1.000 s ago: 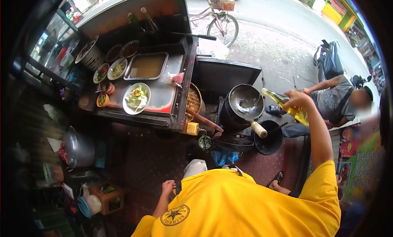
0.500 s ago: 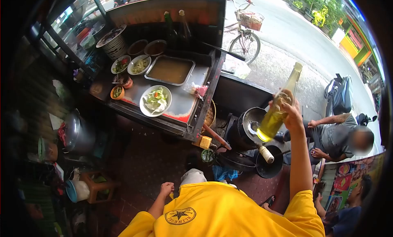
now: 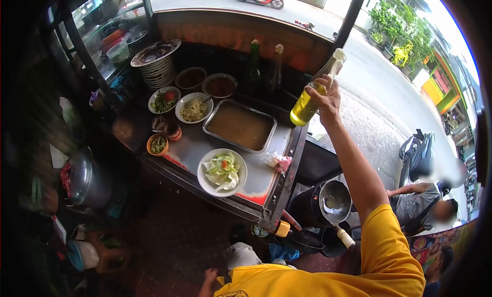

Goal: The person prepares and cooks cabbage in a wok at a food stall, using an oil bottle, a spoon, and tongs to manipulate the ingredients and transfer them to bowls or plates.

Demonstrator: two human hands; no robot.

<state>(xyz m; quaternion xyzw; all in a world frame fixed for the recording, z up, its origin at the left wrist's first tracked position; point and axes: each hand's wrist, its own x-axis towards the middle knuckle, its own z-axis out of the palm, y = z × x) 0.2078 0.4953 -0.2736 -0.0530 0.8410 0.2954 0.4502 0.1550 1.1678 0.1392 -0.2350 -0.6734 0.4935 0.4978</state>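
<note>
right hand [image 3: 325,98] has its fingers wrapped round an oil bottle [image 3: 312,94], yellow oil low inside, held above the bench's [image 3: 266,180] right edge near a tray of brown liquid [image 3: 240,125]; salad plate [image 3: 222,171] closer. left hand [image 3: 210,274] hangs low, looks loosely curled

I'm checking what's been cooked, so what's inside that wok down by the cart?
The wok holds a thin pool of pale liquid, probably oil, over a shiny base. No food shows in it. Whatever burns beneath it is hidden by the dark stove. The right hand holds the oil bottle upright above the cart.
</note>
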